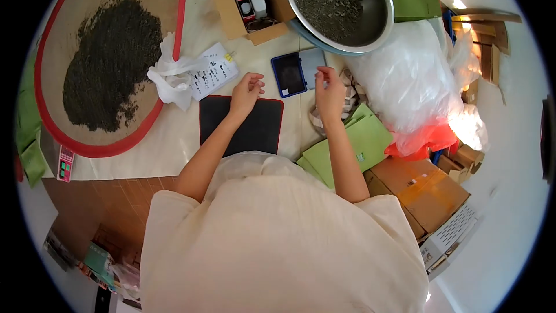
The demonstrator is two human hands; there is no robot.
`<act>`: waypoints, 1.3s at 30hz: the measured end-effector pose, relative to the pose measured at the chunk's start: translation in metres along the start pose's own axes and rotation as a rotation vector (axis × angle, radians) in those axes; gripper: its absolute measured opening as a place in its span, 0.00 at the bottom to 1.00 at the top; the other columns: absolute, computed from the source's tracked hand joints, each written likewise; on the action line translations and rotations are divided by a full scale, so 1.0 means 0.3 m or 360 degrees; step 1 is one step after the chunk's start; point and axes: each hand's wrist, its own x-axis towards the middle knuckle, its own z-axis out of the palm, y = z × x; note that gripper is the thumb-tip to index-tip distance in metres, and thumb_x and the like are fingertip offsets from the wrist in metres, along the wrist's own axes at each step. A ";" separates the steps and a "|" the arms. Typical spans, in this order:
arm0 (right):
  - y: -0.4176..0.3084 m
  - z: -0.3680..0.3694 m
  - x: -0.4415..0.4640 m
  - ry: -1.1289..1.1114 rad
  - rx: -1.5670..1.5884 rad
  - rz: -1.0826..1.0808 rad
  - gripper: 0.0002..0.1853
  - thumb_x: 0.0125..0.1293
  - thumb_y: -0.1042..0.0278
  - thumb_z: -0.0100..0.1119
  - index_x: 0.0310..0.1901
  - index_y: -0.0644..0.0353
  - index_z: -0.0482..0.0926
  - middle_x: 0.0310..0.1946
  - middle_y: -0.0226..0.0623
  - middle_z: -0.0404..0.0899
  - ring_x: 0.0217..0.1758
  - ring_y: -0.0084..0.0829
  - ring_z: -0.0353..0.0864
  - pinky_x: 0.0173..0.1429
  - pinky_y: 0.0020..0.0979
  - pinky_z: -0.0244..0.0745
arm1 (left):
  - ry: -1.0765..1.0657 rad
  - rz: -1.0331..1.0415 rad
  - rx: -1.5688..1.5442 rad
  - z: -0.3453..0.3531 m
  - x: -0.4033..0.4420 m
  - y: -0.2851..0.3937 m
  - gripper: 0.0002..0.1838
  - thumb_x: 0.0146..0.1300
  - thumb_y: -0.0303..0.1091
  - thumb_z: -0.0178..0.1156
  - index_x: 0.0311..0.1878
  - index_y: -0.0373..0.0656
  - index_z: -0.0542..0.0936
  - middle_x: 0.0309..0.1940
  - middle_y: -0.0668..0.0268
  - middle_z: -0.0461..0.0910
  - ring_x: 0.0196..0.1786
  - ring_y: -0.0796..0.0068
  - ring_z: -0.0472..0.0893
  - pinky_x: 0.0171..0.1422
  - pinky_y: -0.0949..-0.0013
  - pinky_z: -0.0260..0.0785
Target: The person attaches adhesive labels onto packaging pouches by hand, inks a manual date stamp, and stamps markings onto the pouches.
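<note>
Out over the table (168, 145), seen in the head view, come both my hands, and look what lies between them: a blue-rimmed pad case (288, 73), spread flat, its grey lid (313, 61) on the right. The long axis of that spread runs crosswise, roughly along the table's near edge but well in from it, and that's the very line from hand to hand! My right hand (330, 95) is the nearer, fingertips just beside the lid's right end; touching or not, I can't tell. Those fingers fold in toward the thumb, and whether they pinch anything, I can't make out. My left hand (246, 95) is off the dark pad's left side, fingers loosely bent, nothing showing in its grasp. Toward the near edge from it, the black mat (255, 124); just left, a marked sheet (215, 75). Toward the far edge, a carton (224, 8) and a steel bowl (379, 6)!
</note>
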 end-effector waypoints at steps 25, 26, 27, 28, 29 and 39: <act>-0.433 0.204 0.282 -0.0123 -0.0221 -0.1057 0.03 0.57 0.73 0.60 0.34 0.58 0.78 0.30 0.40 0.75 0.34 0.40 0.77 0.37 0.36 0.73 | 0.0234 0.0990 0.1715 -0.204 -0.322 -0.227 0.27 0.60 0.37 0.54 0.65 0.48 0.66 0.70 0.64 0.58 0.72 0.64 0.55 0.75 0.52 0.43; -0.447 0.253 0.333 -0.0106 -0.0420 -0.1220 0.03 0.56 0.72 0.60 0.33 0.56 0.79 0.31 0.39 0.75 0.37 0.40 0.77 0.38 0.36 0.74 | 0.0239 0.0993 0.1699 -0.203 -0.322 -0.223 0.27 0.60 0.37 0.54 0.65 0.48 0.67 0.70 0.64 0.58 0.72 0.64 0.55 0.75 0.52 0.43; -0.449 0.310 0.376 -0.0154 -0.0595 -0.1319 0.03 0.56 0.71 0.59 0.32 0.57 0.79 0.31 0.37 0.74 0.39 0.39 0.77 0.39 0.36 0.76 | 0.0231 0.0987 0.1663 -0.208 -0.324 -0.220 0.26 0.61 0.37 0.54 0.64 0.48 0.67 0.69 0.64 0.59 0.72 0.65 0.55 0.75 0.52 0.43; -0.425 0.360 0.416 -0.0199 -0.0797 -0.1426 0.04 0.59 0.69 0.57 0.31 0.58 0.79 0.32 0.37 0.75 0.40 0.37 0.78 0.40 0.36 0.77 | 0.0258 0.0973 0.1653 -0.210 -0.327 -0.214 0.26 0.61 0.37 0.54 0.64 0.48 0.67 0.69 0.64 0.59 0.72 0.65 0.55 0.75 0.52 0.43; -0.405 0.399 0.444 -0.0262 -0.0925 -0.1471 0.05 0.59 0.68 0.56 0.31 0.58 0.79 0.33 0.37 0.75 0.40 0.37 0.78 0.40 0.35 0.77 | 0.0261 0.0995 0.1574 -0.213 -0.327 -0.208 0.26 0.61 0.36 0.54 0.64 0.47 0.68 0.68 0.64 0.60 0.72 0.64 0.56 0.75 0.53 0.45; -0.436 0.426 0.478 -0.0410 -0.1055 -0.1666 0.04 0.58 0.69 0.54 0.34 0.58 0.74 0.30 0.36 0.76 0.35 0.35 0.81 0.37 0.34 0.77 | 0.0691 0.1425 0.0916 -0.250 -0.037 0.392 0.31 0.53 0.29 0.64 0.62 0.42 0.67 0.57 0.57 0.70 0.61 0.55 0.67 0.64 0.58 0.58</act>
